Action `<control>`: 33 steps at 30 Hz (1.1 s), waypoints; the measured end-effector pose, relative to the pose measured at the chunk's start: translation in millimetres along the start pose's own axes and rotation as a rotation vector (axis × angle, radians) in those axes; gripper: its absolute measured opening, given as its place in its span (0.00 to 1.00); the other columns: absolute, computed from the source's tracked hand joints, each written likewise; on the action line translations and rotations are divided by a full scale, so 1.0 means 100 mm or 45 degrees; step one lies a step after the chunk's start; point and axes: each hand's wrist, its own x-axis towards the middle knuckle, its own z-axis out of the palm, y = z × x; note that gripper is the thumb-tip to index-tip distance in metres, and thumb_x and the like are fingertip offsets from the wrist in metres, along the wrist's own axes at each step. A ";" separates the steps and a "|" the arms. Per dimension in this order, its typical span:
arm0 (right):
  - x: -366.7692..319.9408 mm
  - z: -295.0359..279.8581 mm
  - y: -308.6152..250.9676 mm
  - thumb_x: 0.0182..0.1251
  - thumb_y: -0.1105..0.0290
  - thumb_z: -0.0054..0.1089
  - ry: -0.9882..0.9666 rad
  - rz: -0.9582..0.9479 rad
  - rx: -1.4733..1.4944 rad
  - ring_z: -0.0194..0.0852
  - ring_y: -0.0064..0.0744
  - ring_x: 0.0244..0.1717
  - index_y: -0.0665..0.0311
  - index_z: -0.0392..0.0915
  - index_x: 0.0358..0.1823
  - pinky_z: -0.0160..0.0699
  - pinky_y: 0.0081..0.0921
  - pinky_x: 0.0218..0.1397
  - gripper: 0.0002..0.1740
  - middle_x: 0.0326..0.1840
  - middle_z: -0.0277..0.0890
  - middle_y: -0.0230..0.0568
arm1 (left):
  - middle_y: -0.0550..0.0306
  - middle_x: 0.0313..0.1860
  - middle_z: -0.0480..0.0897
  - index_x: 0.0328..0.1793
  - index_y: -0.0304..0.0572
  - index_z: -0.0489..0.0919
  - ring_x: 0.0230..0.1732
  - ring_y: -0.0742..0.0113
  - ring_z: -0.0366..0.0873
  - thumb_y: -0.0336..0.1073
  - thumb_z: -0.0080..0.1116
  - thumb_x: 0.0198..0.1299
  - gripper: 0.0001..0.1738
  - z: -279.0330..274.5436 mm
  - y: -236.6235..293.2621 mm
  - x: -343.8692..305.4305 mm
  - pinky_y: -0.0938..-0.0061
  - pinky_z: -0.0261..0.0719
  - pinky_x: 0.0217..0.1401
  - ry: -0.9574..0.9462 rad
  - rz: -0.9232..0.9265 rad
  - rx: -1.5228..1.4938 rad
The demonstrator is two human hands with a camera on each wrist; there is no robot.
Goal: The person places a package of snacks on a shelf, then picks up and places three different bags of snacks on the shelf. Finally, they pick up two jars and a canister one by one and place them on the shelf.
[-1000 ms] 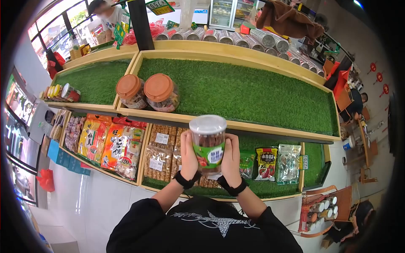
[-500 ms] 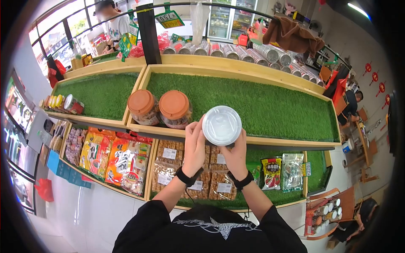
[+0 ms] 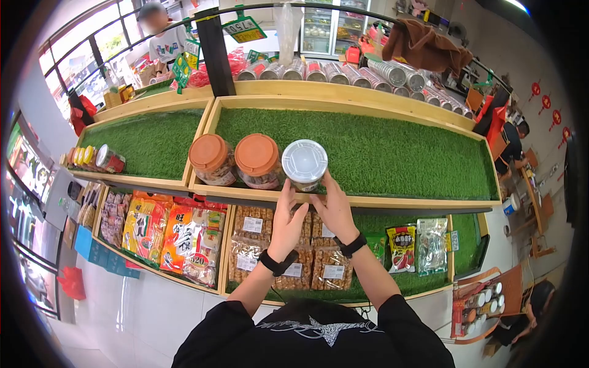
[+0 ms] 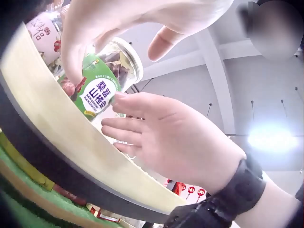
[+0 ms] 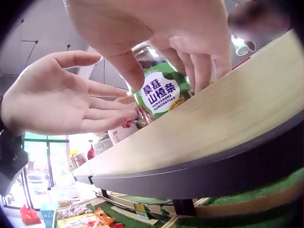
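A clear jar with a translucent lid and a green label stands upright on the upper shelf, right of two orange-lidded jars. My left hand is at its lower left front, fingers extended; my right hand is at its right front, fingers loosely spread. In the left wrist view my left hand overlaps the label's edge, and my right hand is palm-open. The right wrist view has my right hand arched by the jar. Whether either hand touches it, I cannot tell.
The upper shelf has green turf and a raised wooden rim. Below lie bagged snacks and colourful packages. Rows of cans lie behind. A person is at the back left; small jars sit far left.
The clear jar has gone from being held between both hands to standing beside the orange-lidded jars. Both hands have loosened from its sides and lie lower, near its front.
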 end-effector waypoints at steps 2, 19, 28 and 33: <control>-0.16 -0.10 -0.05 0.56 0.70 0.59 0.028 -0.016 -0.026 0.63 0.52 0.56 0.68 0.55 0.65 0.64 0.39 0.57 0.35 0.58 0.63 0.55 | 0.43 0.67 0.57 0.72 0.35 0.46 0.68 0.56 0.57 0.28 0.51 0.58 0.38 0.05 0.01 -0.09 0.67 0.58 0.66 0.027 0.016 0.035; -1.75 -1.31 0.35 0.55 0.76 0.58 0.185 0.476 -0.019 0.71 0.34 0.43 0.66 0.71 0.48 0.67 0.26 0.48 0.17 0.43 0.72 0.41 | 0.56 0.38 0.75 0.42 0.38 0.74 0.45 0.62 0.69 0.29 0.53 0.56 0.08 0.18 -0.20 0.24 0.70 0.62 0.54 0.214 0.320 0.656; -3.16 -2.28 0.50 0.56 0.73 0.57 0.632 0.836 -0.057 0.71 0.32 0.40 0.67 0.73 0.45 0.70 0.26 0.45 0.14 0.41 0.72 0.41 | 0.62 0.32 0.68 0.37 0.36 0.69 0.36 0.73 0.64 0.28 0.48 0.61 0.03 0.55 -0.26 -0.10 0.79 0.64 0.43 0.432 0.294 0.430; -3.92 -2.75 0.57 0.58 0.71 0.56 0.728 0.920 0.045 0.74 0.33 0.40 0.66 0.74 0.44 0.71 0.26 0.44 0.13 0.41 0.74 0.41 | 0.64 0.32 0.66 0.39 0.38 0.68 0.33 0.77 0.61 0.26 0.48 0.60 0.03 1.41 -0.39 -0.93 0.82 0.63 0.39 0.105 0.182 0.314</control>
